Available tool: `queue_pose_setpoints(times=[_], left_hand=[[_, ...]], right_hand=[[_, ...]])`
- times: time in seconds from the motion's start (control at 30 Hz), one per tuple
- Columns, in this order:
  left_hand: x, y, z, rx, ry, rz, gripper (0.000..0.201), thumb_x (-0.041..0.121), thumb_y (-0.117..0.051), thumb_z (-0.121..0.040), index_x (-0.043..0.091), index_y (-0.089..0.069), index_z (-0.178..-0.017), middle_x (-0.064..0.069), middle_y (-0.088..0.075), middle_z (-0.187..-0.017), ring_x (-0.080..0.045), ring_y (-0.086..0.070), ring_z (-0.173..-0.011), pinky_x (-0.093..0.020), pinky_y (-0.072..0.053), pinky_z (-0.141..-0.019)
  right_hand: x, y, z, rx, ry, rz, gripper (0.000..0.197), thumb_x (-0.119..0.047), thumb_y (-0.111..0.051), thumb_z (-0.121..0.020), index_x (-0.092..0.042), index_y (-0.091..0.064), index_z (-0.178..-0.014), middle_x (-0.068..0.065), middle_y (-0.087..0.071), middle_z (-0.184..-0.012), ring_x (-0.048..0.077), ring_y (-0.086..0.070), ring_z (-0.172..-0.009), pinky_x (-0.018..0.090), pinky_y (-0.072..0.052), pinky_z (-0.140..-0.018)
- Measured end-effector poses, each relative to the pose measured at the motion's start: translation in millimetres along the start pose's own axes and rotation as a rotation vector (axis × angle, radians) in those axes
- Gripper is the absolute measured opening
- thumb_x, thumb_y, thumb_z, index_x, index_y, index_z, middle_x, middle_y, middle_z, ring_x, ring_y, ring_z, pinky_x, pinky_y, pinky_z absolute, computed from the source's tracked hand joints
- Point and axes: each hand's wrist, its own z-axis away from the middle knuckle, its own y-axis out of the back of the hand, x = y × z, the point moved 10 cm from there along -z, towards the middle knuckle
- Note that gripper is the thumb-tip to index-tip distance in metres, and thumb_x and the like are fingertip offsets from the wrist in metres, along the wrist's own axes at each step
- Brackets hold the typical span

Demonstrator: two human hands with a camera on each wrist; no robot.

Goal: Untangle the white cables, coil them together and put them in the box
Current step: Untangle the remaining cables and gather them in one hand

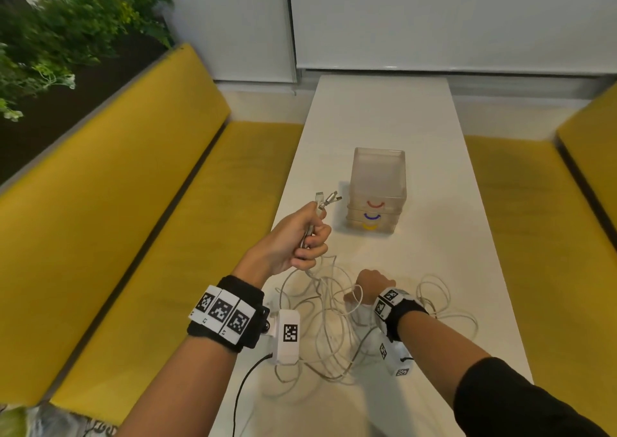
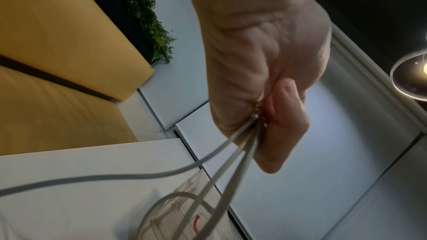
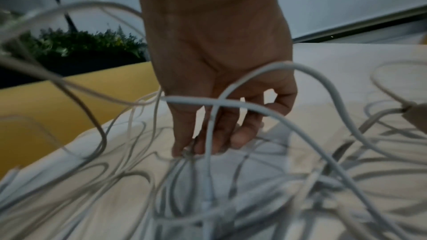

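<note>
Left grip (image 1: 302, 236) clutching thin white cables (image 1: 329, 333)

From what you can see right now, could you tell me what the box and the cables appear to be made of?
The box looks like frosted translucent plastic: its walls are cloudy and the coloured handles show through. The white cables seem to have a matte rubbery plastic sheath, since they loop loosely; the connector tips in the left hand glint like metal.

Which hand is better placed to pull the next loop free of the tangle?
Probably the right hand: it is down in the white cables on the table, fingers among the loops. The left hand is raised, gripping the connector ends.
</note>
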Motion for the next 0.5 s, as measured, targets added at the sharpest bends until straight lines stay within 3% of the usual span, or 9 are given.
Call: queue_pose_setpoints(times=[0.1, 0.17, 0.27, 0.33, 0.4, 0.5], left_hand=[[3.3, 2.1, -4.2, 0.029, -0.043, -0.035, 0.018, 0.013, -0.03, -0.099, 0.019, -0.027, -0.082, -0.002, -0.023, -0.062, -0.011, -0.016, -0.044, -0.016, -0.014, -0.039], [8.9, 1.7, -6.1, 0.059, -0.098, -0.086, 0.012, 0.01, -0.033, -0.099, 0.017, -0.034, -0.089, -0.003, -0.027, -0.062, -0.014, -0.015, -0.047, -0.02, -0.012, -0.041], [16.7, -2.0, -10.3, 0.1, -0.171, -0.206, 0.01, 0.016, -0.038, -0.106, 0.014, -0.047, -0.102, -0.003, -0.037, -0.063, -0.015, -0.018, -0.052, -0.027, -0.013, -0.045], [20.7, -7.4, -15.4, 0.118, -0.213, -0.283, 0.015, 0.023, -0.041, -0.108, 0.012, -0.049, -0.111, -0.001, -0.04, -0.065, -0.013, -0.022, -0.052, -0.027, -0.018, -0.046], [23.2, -14.3, -21.7, 0.138, -0.254, -0.356, 0.016, 0.026, -0.041, -0.109, 0.014, -0.044, -0.119, 0.0, -0.04, -0.066, -0.011, -0.026, -0.052, -0.026, -0.023, -0.048], [22.7, -30.2, -30.4, 0.131, -0.297, -0.439, 0.016, 0.027, -0.044, -0.107, 0.027, -0.037, -0.121, 0.004, -0.041, -0.071, -0.006, -0.035, -0.055, -0.026, -0.032, -0.053]], right_hand=[[0.3, 12.7, -2.6, 0.064, 0.03, -0.084, 0.024, -0.034, -0.065, -0.088, -0.01, -0.067, -0.083, 0.008, -0.072, -0.095, 0.03, -0.067, -0.092, 0.038, -0.051, -0.083], [1.7, 37.9, 1.4, 0.17, 0.08, -0.288, 0.027, -0.03, -0.063, -0.093, -0.014, -0.06, -0.071, 0.008, -0.076, -0.088, 0.023, -0.068, -0.083, 0.026, -0.048, -0.066], [5.5, 99.9, 24.6, 0.377, 0.182, -0.668, 0.026, -0.025, -0.065, -0.094, -0.002, -0.059, -0.082, 0.013, -0.077, -0.08, 0.011, -0.069, -0.064, 0.016, -0.047, -0.057], [4.8, 139.1, 47.4, 0.444, 0.26, -0.898, 0.027, -0.019, -0.066, -0.094, 0.006, -0.058, -0.089, 0.021, -0.075, -0.08, 0.014, -0.069, -0.054, 0.022, -0.052, -0.055], [-1.4, 174.1, 74.6, 0.465, 0.341, -1.012, 0.025, -0.017, -0.07, -0.091, 0.004, -0.058, -0.086, 0.025, -0.073, -0.08, 0.02, -0.068, -0.05, 0.026, -0.052, -0.05], [-11.3, 217.7, 118.4, 0.51, 0.465, -1.093, 0.036, -0.02, -0.076, -0.086, 0.012, -0.058, -0.083, 0.024, -0.074, -0.079, 0.025, -0.07, -0.06, 0.028, -0.057, -0.056]])
